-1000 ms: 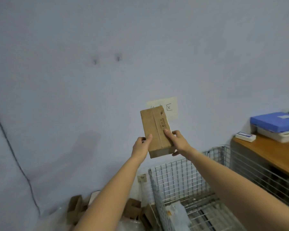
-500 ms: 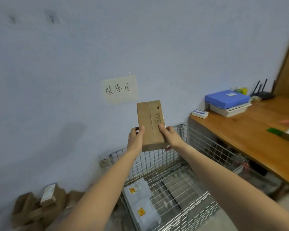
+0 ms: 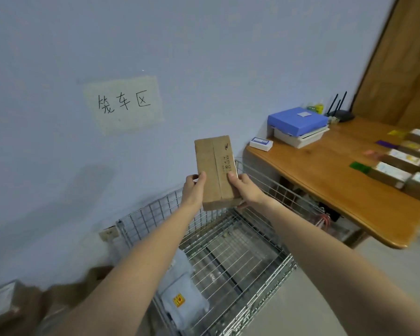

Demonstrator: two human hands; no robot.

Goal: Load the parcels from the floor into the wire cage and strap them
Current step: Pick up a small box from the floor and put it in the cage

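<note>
A small brown cardboard parcel (image 3: 214, 169) is held upright in the air above the back of the wire cage (image 3: 272, 275). My left hand (image 3: 193, 190) grips its left edge and my right hand (image 3: 243, 187) grips its right edge. The cage is a low metal mesh bin standing on the floor by the wall. Inside it at the left lie grey plastic mailer bags (image 3: 183, 303) with a yellow sticker. More brown parcels (image 3: 15, 304) sit blurred on the floor at the lower left.
A wooden desk (image 3: 335, 180) stands right of the cage, carrying a blue-lidded box (image 3: 297, 121), a router and rows of small boxes (image 3: 403, 170). A handwritten paper sign (image 3: 124, 104) is stuck on the pale wall. A wall socket (image 3: 108, 233) sits low behind the cage.
My view has swung down and to the right, bringing the cage and desk further into sight. The parcel stays gripped in both hands, now lower over the cage's back edge.
</note>
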